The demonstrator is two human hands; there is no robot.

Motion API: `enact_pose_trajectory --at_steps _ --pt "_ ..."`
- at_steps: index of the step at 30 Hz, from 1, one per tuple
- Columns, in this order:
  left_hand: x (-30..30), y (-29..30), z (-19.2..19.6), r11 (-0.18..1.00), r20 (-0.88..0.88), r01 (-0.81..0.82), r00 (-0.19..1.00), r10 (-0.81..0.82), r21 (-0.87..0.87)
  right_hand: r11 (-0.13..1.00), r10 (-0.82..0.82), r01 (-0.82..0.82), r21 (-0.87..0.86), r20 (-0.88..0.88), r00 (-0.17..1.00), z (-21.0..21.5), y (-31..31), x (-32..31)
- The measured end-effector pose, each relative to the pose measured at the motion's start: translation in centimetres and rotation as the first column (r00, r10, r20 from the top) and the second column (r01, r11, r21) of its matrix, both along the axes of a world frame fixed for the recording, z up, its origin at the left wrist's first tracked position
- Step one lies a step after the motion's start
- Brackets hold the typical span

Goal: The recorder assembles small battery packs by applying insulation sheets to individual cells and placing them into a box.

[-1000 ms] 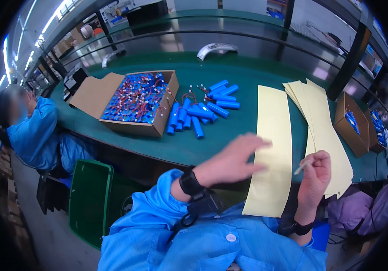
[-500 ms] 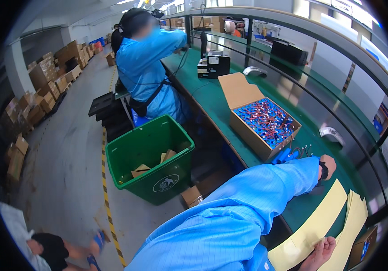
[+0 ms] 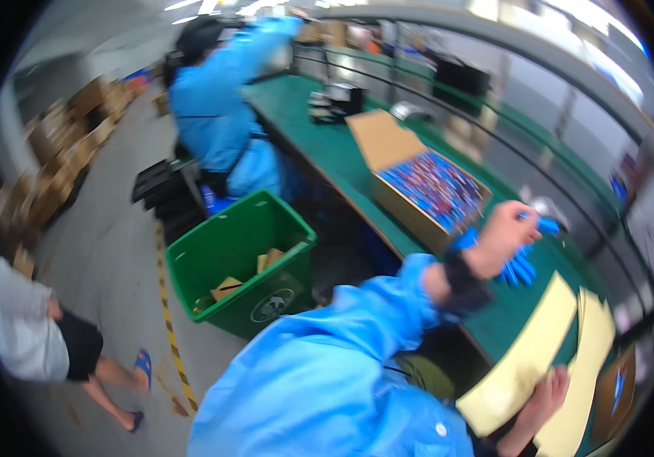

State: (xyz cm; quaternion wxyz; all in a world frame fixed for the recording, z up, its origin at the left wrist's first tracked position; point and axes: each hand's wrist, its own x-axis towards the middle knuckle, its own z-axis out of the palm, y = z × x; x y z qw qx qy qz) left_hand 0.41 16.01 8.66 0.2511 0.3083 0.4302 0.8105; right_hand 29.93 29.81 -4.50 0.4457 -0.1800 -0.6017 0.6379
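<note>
Both hands work: left hand (image 3: 504,234) apparently grips a blue cylinder (image 3: 546,225); right hand (image 3: 544,400) presses yellow sheets (image 3: 525,358), grip unclear.

Bench top (image 3: 319,145) was dark green. Cylinders (image 3: 521,266) by the left hand (image 3: 501,238) were bright blue. Paper sheets (image 3: 525,358) under the right hand (image 3: 544,400) were pale yellow. Cardboard box (image 3: 388,141) was tan, contents blue flecked with red. Bin (image 3: 228,251) was green. Sleeve (image 3: 357,327) light blue; wrist strap (image 3: 460,282) black. Floor line (image 3: 171,335) striped yellow and black.
</note>
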Motion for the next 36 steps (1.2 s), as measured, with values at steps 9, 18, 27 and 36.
enact_pose_trajectory --at_steps 9,18,27,36 --pt "8.6 -4.4 -8.0 0.738 0.711 0.632 0.404 -0.575 0.237 0.981 0.061 -0.084 -0.175 -0.133 0.989 8.0 -8.3 -3.8" --pt "11.2 -3.6 -8.1 0.72 0.61 0.692 0.551 -0.57 0.047 0.98 -0.003 0.003 -0.2 0.001 1.0 7.0 -7.8 -4.2" --pt "11.3 -4.5 -7.6 0.753 0.433 0.648 0.716 -0.548 -0.117 0.977 0.009 0.001 -0.215 0.045 0.999 7.2 -8.1 -4.9" --pt "11.6 -4.5 -7.5 0.736 0.398 0.672 0.698 -0.596 -0.077 0.979 0.021 -0.002 -0.204 0.094 0.995 6.8 -8.4 -5.5"
